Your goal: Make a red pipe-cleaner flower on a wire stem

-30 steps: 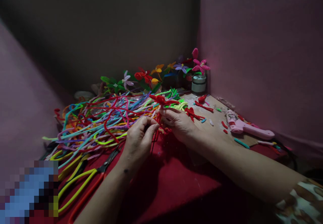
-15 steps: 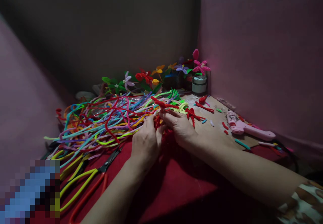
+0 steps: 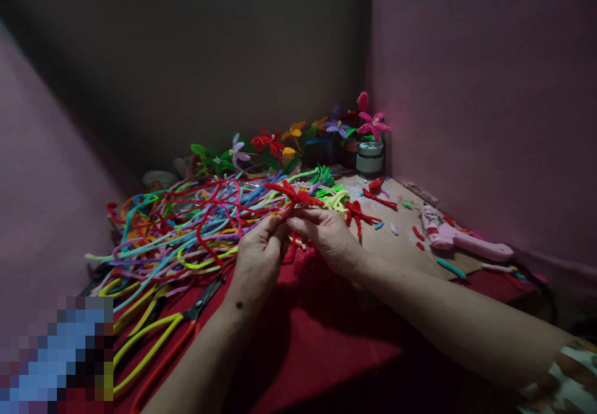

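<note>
Between my fingertips is a red pipe-cleaner flower, its fuzzy petals spreading out above both hands. My left hand pinches it from below on the left side. From the right, my right hand grips it too, thumb and fingers meeting close to the left fingertips. Part of the red stem is hidden by the fingers. A second red pipe-cleaner piece lies just beyond the right hand. To the left spreads a big heap of coloured pipe cleaners.
Scissors with red and yellow handles lie at the left front. A pink glue gun rests on a board among cut scraps. Behind stand finished flowers and a small jar. A red cloth covers the table.
The red flower has turned in my fingers and its petals now show more openly. My left hand has rolled and shifted slightly left; the right hand stays close beside it.
</note>
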The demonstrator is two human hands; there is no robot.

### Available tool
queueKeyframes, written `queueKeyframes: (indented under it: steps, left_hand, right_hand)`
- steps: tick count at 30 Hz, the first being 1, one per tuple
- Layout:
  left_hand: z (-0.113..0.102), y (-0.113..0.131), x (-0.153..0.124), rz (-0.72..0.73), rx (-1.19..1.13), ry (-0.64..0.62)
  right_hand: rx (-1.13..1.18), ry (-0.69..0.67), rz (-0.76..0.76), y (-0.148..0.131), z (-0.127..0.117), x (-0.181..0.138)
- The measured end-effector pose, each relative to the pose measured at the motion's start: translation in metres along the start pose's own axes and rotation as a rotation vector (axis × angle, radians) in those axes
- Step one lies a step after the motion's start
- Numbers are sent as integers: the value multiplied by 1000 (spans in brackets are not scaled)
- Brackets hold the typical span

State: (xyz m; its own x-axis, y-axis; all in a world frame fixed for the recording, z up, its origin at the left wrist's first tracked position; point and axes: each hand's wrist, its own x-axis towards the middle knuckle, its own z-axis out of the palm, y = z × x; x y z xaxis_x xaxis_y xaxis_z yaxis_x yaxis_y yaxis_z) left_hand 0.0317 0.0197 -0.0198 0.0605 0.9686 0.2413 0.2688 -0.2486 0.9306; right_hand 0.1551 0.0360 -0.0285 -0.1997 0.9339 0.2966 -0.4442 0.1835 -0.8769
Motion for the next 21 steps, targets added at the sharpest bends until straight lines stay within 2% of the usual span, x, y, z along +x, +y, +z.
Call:
queueKeyframes:
  steps: [4, 8, 13, 18, 21]
  left_hand:
    - [-3, 7, -1, -192, -286, -76]
    - [-9, 11, -3, -289, -481, -204]
    - [-13, 11, -5, -320, -709, -404]
    - [-12, 10, -9, -361, -854, -454]
    - [-13, 10, -10, -349, -833, -475]
  right_hand:
    - [17, -68, -38, 1, -4, 4]
    - [49, -84, -30, 3, -8, 6]
    - [107, -189, 28, 2, -11, 6]
    - [244, -274, 80, 3, -13, 6]
    - [246, -248, 105, 1, -11, 5]
